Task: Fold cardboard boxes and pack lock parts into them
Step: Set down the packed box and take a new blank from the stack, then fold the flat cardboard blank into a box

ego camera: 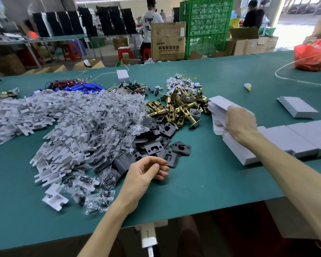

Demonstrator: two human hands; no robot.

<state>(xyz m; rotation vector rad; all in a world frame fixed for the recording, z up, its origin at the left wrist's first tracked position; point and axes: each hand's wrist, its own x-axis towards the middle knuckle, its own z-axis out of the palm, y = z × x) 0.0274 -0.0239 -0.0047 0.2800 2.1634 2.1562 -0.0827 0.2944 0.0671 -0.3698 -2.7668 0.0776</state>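
My right hand [240,123] rests on a stack of flat white cardboard box blanks [218,104], fingers curled over its top edge and gripping it. My left hand [146,170] hovers at the near edge of a pile of black strike plates [161,140], fingers loosely bent and apart, holding nothing. Brass latch bolts [178,106] lie heaped beyond the plates. Clear bags of screws [107,123] and white plastic inserts [50,115] cover the left. Folded white boxes [304,138] lie in a row under my right forearm.
The green table [202,182] has its front edge close to me. One closed white box [297,109] lies at the right, a red bag [311,56] far right, blue batteries with wires [80,88] and a white adapter [122,75] at the back. People stand beyond the table.
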